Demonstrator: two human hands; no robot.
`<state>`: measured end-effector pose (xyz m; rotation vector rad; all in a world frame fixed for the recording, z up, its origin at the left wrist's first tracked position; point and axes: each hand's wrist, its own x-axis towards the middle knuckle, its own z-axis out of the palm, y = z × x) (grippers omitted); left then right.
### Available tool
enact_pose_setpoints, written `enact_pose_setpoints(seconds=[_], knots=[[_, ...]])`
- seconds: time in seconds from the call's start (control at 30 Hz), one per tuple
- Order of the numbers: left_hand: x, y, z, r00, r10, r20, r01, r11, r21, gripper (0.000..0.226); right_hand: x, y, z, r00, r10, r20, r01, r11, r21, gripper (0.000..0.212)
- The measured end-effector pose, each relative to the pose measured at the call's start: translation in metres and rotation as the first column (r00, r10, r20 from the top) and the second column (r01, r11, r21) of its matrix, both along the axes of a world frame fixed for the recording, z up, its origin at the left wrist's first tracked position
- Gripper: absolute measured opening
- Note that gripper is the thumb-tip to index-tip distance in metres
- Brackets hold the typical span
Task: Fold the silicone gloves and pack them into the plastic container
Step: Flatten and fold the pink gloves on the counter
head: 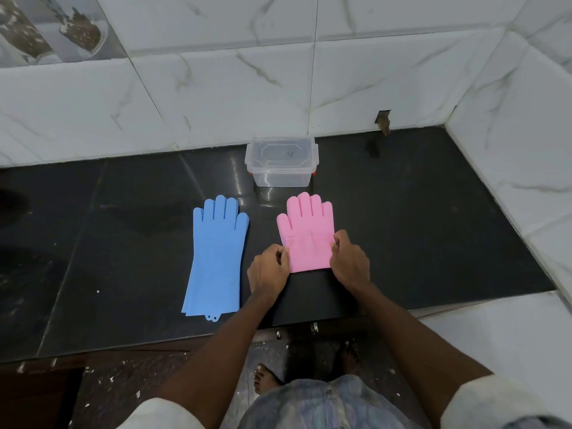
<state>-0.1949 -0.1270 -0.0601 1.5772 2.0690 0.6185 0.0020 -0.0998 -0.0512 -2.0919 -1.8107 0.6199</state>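
Note:
A pink silicone glove [308, 233] lies on the black counter with its fingers pointing away from me; it looks shortened, its cuff end folded over the palm. My left hand [268, 270] pinches its left edge and my right hand [349, 261] pinches its right edge. A blue silicone glove [216, 252] lies flat and full length to the left, fingers away, untouched. The clear plastic container [280, 171] stands behind the gloves near the wall, with its lid on top.
The black stone counter [433, 227] is bounded by white marble-tile walls at the back and right. Its front edge runs just below my wrists. My bare feet and a speckled floor show below. A small hole in the wall [383, 119] sits at the back right.

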Motion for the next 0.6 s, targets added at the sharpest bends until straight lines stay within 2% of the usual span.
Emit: enact_pose_setpoints(seconds=[0.27,0.37,0.47,0.53,0.6], knots=[[0.001,0.008,0.003,1.0,0.006,0.006,-0.005,0.999,-0.047,0.027,-0.007,0.006,0.004,0.995,0.014,0.102,-0.009,0.999,-0.045,0.009],[0.001,0.012,0.006,0.999,0.034,0.034,-0.03,0.994,-0.108,0.027,-0.011,0.01,0.006,0.986,0.036,0.164,-0.023,0.997,-0.078,0.01],[-0.001,0.02,0.01,0.996,0.061,0.062,-0.048,0.979,-0.2,0.029,-0.01,0.01,0.008,0.969,0.059,0.242,-0.064,0.998,0.014,0.015],[-0.001,0.023,0.013,0.994,0.071,0.081,-0.049,0.969,-0.241,0.03,-0.005,0.011,0.006,0.922,0.166,0.349,-0.22,0.968,0.121,0.025],[-0.002,0.026,0.015,0.994,0.07,0.081,-0.046,0.963,-0.265,0.03,0.003,0.014,0.002,0.795,0.386,0.467,-0.501,0.853,0.148,0.034]])
